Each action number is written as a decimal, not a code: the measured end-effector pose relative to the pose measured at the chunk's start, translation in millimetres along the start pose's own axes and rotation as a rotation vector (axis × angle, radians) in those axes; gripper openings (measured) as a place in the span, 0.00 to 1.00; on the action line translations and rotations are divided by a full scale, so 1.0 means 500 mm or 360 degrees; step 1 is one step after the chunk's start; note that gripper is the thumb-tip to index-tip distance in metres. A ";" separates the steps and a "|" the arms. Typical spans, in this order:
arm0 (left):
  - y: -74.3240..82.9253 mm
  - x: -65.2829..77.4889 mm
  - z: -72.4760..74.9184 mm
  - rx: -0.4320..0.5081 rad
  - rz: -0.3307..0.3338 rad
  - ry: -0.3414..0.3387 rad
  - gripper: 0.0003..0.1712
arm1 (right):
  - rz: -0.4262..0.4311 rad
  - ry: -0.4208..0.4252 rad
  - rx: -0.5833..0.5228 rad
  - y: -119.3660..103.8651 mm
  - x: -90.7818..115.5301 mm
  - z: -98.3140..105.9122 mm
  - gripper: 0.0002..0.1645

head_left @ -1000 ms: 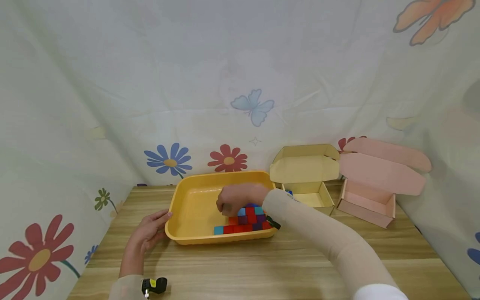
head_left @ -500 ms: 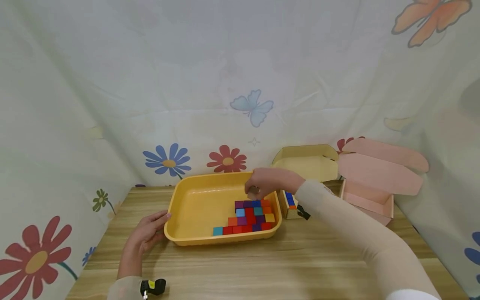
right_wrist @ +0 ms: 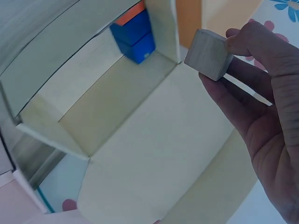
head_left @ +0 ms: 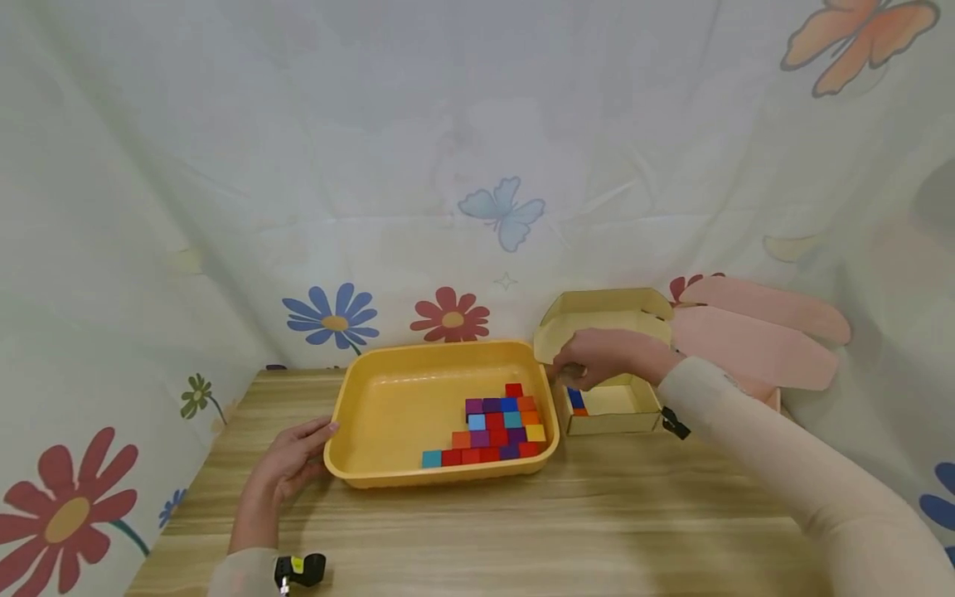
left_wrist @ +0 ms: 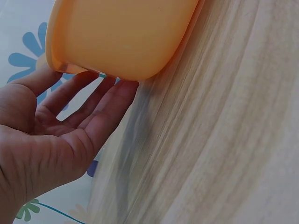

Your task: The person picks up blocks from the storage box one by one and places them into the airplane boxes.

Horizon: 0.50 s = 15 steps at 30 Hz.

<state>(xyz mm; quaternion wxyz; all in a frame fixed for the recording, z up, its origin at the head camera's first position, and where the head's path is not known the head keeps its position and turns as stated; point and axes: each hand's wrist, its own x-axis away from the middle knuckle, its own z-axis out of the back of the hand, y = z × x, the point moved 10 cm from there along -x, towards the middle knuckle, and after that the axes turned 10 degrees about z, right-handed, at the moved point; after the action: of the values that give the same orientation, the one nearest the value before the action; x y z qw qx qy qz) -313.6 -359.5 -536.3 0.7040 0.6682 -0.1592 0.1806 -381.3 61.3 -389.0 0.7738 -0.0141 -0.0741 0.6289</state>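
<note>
My right hand (head_left: 597,358) pinches a plain, unpainted wooden cube (right_wrist: 209,55) between thumb and fingers. It hovers over the left side of the open yellow cardboard box (head_left: 613,424). Inside that box, blue blocks (right_wrist: 134,39) and an orange one (right_wrist: 131,13) line one end. At the left end of the yellow plastic tray (head_left: 399,355), my left hand (head_left: 289,460) holds the rim with its thumb, fingertips against the outer wall (left_wrist: 126,42). Coloured cubes (head_left: 496,423), red, purple, blue, orange and others, sit in rows in the tray's right front part.
An open pink cardboard box (head_left: 753,344) stands to the right of the yellow one, partly behind my right sleeve (head_left: 806,473). All of it rests on a wood-grain table (head_left: 477,531), with a flower-printed cloth (head_left: 388,166) hanging behind and at the sides.
My right hand has moved right, from over the cubes in the tray to over the yellow box, carrying the wooden cube. The left hand has stayed at the tray's left end.
</note>
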 end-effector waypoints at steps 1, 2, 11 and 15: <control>-0.001 0.001 -0.001 0.0000 0.0004 -0.0007 0.41 | 0.0000 -0.0003 0.0001 0.003 0.007 -0.003 0.07; -0.001 0.001 -0.001 0.0008 0.0007 -0.0008 0.41 | -0.0002 -0.0003 -0.0001 0.007 0.014 -0.006 0.07; 0.007 0.002 0.001 0.0017 -0.0001 0.0000 0.39 | -0.0049 0.0037 -0.0026 0.034 0.044 -0.021 0.07; 0.007 0.002 0.003 0.0013 0.0016 -0.0004 0.41 | -0.0101 -0.0034 -0.0036 0.051 0.054 -0.039 0.08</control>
<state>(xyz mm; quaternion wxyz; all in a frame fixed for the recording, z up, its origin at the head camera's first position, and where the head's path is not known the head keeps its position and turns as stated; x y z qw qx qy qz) -314.5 -360.7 -532.8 0.7001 0.6705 -0.1627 0.1839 -398.2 94.3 -408.6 0.7922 -0.0138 -0.0900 0.6034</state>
